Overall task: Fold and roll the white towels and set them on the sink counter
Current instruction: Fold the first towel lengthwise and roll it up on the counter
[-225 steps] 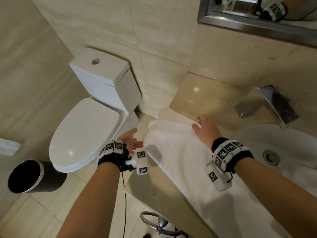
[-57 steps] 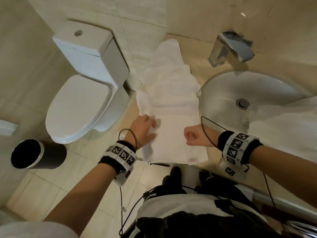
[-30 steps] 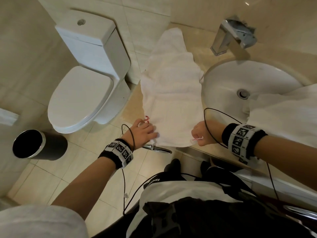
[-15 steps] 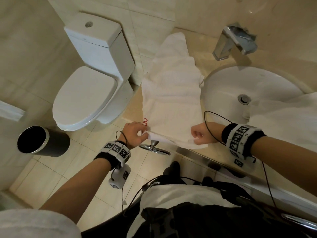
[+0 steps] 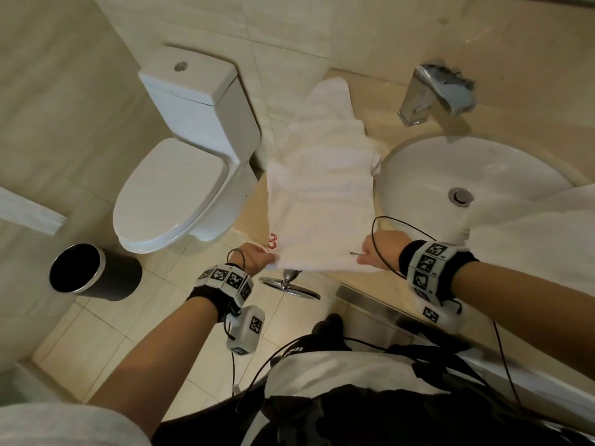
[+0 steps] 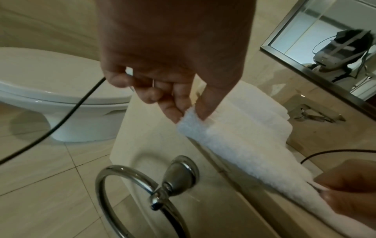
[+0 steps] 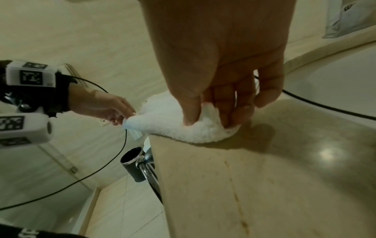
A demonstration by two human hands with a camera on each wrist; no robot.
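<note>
White terry towel point(image 5: 322, 194): folded lengthwise into a narrow strip, lying on the counter point(image 5: 383, 123) between the toilet point(image 5: 170, 194) and the basin point(image 5: 418, 175), its far end running up to the wall.

Change noted: half a second ago the near hem hung slack over the counter's front edge; it is now lifted and drawn taut between both hands, and the first turn of a roll shows at that hem. A second earlier it lay flat under the hands. Judgement: folding is finished and rolling has just begun; most of the strip is yet to be rolled.

Bin point(image 5: 93, 272): black, on the floor, far left.

Left hand point(image 5: 254, 257): thumb and forefinger pinch the left corner of the hem, other fingers curled behind. Red stitching shows just beside it.

Towel ring point(image 5: 289, 284): chrome, on the counter front, just below the hem.

Hem, condition: thick, fluffy pile, curled under into a soft tube; edges not quite even. Far end narrows and bunches near the wall.

Right hand point(image 5: 376, 252): thumb and fingers clamped round the right corner, pressing it onto the counter edge; a small label sticks out beside it.

Second towel point(image 5: 528, 233): white, unrolled, draped over the basin's right side.

Tap point(image 5: 434, 91): chrome, behind the basin.
</note>
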